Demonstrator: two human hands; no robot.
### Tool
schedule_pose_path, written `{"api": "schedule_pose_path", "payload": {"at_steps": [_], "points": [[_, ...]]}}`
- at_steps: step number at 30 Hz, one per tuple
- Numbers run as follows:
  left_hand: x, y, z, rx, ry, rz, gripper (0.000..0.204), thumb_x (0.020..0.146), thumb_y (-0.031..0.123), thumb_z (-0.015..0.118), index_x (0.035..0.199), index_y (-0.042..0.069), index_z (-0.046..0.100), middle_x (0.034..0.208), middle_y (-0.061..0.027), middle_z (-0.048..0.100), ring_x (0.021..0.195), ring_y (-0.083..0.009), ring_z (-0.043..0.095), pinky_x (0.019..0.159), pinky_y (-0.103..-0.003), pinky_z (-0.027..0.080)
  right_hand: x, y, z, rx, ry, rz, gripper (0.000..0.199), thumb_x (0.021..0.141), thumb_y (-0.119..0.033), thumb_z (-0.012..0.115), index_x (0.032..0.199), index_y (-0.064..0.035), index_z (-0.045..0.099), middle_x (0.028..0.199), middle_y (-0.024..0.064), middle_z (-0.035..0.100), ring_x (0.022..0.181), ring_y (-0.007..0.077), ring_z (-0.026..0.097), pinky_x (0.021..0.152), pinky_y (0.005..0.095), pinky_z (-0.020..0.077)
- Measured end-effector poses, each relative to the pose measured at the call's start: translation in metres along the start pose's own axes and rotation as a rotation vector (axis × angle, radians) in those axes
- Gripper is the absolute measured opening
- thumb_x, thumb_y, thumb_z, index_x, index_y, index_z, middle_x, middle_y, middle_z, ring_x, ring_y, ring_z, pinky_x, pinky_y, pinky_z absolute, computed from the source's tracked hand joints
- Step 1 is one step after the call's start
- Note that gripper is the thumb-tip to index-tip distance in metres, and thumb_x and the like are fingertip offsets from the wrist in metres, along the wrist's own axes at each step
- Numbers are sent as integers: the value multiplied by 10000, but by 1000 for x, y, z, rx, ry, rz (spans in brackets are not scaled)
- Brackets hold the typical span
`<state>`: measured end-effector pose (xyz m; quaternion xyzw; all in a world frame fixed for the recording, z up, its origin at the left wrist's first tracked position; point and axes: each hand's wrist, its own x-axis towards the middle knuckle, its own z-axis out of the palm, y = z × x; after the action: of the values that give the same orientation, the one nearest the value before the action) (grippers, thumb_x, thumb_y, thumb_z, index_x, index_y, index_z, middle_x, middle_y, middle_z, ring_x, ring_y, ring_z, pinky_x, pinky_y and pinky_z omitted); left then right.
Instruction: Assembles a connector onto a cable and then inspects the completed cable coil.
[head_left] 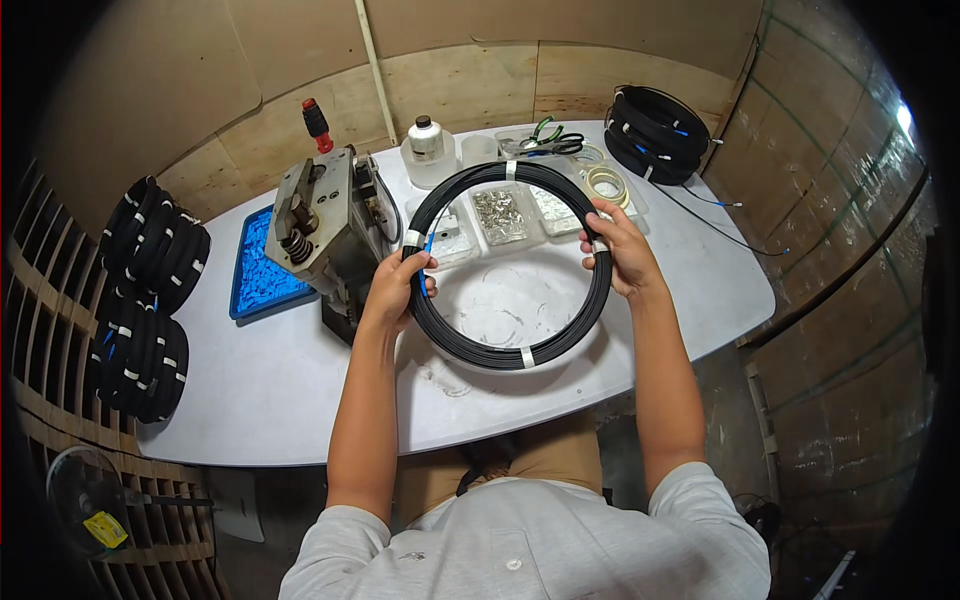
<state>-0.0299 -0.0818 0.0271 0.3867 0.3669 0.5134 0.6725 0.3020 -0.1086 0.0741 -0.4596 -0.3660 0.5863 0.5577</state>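
I hold a black cable coil (500,352), bound with several white tape wraps, above the middle of the white table (280,380). My left hand (398,285) grips its left side, where a short blue end shows. My right hand (618,250) grips its right side near a white wrap. The coil is held roughly flat, facing up at me.
A grey metal press tool with a red-knobbed lever (325,220) stands at the left, beside a blue tray of blue parts (258,270). Clear trays of small metal parts (500,215), a white bottle (427,150), tape rolls (606,182) and pliers (548,138) lie behind. Finished coils are stacked at the back right (655,130) and far left (150,300).
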Motion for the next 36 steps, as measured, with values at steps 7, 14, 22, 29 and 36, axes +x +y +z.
{"api": "schedule_pose_path", "payload": {"at_steps": [7, 14, 22, 29, 36], "points": [[10, -15, -5, -308, -18, -121, 147, 932, 104, 625, 977, 10, 522, 826, -71, 569, 611, -109, 521, 521, -250, 457, -4, 24, -9, 350, -174, -337, 485, 1001, -161, 275, 1466, -33, 326, 1265, 298, 574, 947, 310, 676, 812, 401, 577], [-6, 2, 17, -100, 86, 17, 278, 939, 116, 629, 1181, 63, 504, 849, -40, 551, 608, -91, 514, 527, -237, 452, -5, 40, -11, 333, -199, -319, 506, 1025, -250, 359, 1510, -112, 313, 1375, 191, 533, 1077, 309, 633, 779, 386, 577], [-19, 15, 33, 180, 29, 270, 434, 920, 109, 666, 1305, 48, 474, 861, -37, 568, 613, -113, 562, 541, -258, 486, -4, 49, -15, 302, -193, -312, 541, 1031, -231, 480, 1529, -191, 273, 1345, 134, 508, 889, 170, 591, 503, 207, 449], [-15, 2, 28, 240, 44, 465, 540, 964, 133, 623, 1452, 115, 393, 899, -60, 590, 638, -116, 578, 574, -261, 494, -26, 17, 9, 183, -114, -394, 513, 1039, -161, 460, 1515, -227, 282, 1273, 114, 529, 847, 136, 568, 488, 202, 430], [-6, 20, 9, 192, 37, 64, 539, 1029, 507, 395, 1281, 82, 612, 622, 19, 525, 479, -81, 535, 415, -234, 438, -9, 10, -21, 250, -142, -4, 579, 985, -347, 260, 1485, -90, 402, 992, 121, 642, 757, 212, 630, 707, 326, 548]]}}
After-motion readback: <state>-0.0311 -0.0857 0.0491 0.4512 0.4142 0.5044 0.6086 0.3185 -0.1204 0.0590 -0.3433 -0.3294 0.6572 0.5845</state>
